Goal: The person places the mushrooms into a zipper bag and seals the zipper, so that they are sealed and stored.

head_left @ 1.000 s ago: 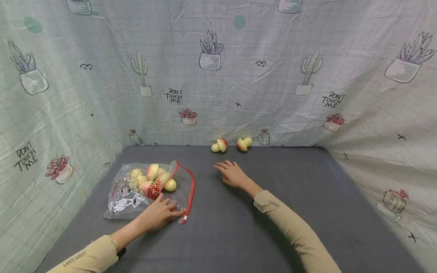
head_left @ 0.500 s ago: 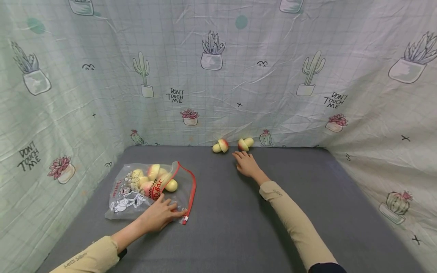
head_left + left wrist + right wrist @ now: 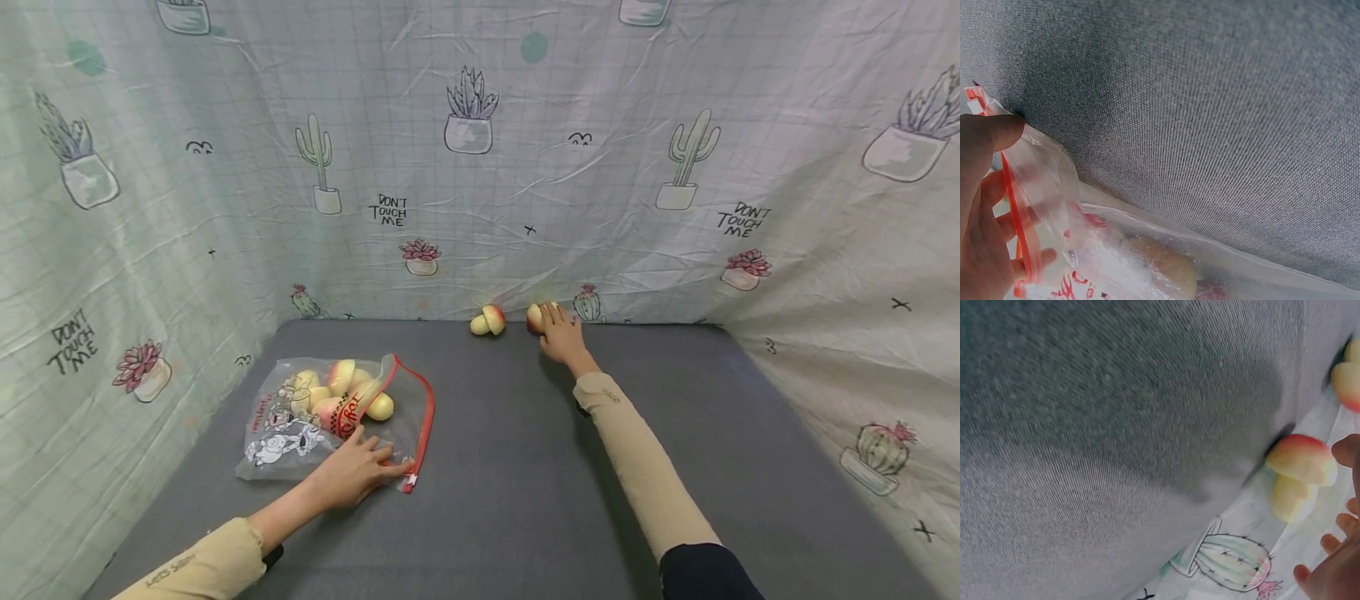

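My left hand (image 3: 352, 475) holds the mouth of a clear zip bag (image 3: 258, 462) with a red zip edge. In the left wrist view the thumb (image 3: 1004, 131) lies on one side of the bag's plastic and the fingers on the other. Several yellow-and-red toy mushrooms (image 3: 381, 407) lie inside the bag. At the back, my right hand (image 3: 562, 340) reaches over a toy mushroom (image 3: 534, 318) and partly hides it. The right wrist view has that mushroom (image 3: 1302, 462) beside spread fingers, with a gap between. A second mushroom (image 3: 489, 320) lies to its left.
A grey table (image 3: 480, 517) spreads beneath both hands. Behind it and along both sides hangs a pale cloth (image 3: 525, 167) printed with cacti. The two loose mushrooms lie at the table's back edge, close to the cloth.
My right hand has moved right and farther back, from bare table to over the right-hand mushroom. The left hand keeps its place at the bag's mouth.
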`<move>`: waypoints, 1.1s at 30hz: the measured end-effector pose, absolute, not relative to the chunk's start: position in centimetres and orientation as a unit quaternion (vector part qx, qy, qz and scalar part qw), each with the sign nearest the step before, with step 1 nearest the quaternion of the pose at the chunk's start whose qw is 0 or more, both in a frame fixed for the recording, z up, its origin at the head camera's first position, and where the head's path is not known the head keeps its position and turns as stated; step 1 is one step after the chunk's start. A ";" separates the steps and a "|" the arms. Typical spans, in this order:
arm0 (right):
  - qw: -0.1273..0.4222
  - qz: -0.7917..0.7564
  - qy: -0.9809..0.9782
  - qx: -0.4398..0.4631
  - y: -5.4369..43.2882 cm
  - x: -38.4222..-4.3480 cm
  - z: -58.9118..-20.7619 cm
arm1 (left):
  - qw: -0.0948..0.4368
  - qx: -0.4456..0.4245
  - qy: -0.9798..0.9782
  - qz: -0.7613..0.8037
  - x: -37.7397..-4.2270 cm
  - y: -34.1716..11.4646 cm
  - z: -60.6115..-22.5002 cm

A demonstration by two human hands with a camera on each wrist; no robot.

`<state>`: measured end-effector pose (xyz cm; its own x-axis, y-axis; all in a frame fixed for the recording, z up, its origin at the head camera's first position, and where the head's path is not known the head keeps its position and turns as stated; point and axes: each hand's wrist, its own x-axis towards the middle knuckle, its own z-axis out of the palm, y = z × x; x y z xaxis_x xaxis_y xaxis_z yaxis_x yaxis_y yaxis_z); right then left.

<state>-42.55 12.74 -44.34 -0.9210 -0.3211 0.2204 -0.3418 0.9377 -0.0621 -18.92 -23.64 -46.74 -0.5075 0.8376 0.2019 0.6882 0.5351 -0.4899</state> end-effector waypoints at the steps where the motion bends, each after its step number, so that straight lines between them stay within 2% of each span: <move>1: 0.097 0.049 -0.981 0.162 12.8 -42.7 -44.3 | 0.210 -0.447 -0.851 0.179 -18.9 -23.6 -46.7; 9: 0.039 0.027 -0.990 0.131 13.2 -43.5 -44.5 | 0.208 -0.444 -0.853 0.176 -19.1 -23.5 -46.7; 15: 0.020 0.011 -0.990 0.136 12.9 -43.7 -44.9 | 0.194 -0.437 -0.858 0.185 -18.9 -23.5 -46.7; 33: 0.089 -0.043 -0.974 0.201 12.1 -42.1 -45.2 | 0.191 -0.438 -0.858 0.186 -18.8 -23.4 -46.4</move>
<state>-42.15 12.10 -45.17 -0.9030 -0.4002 0.1565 -0.3847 0.9151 0.1206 -18.79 -23.40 -46.41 -0.5434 0.8233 0.1642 0.6812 0.5467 -0.4868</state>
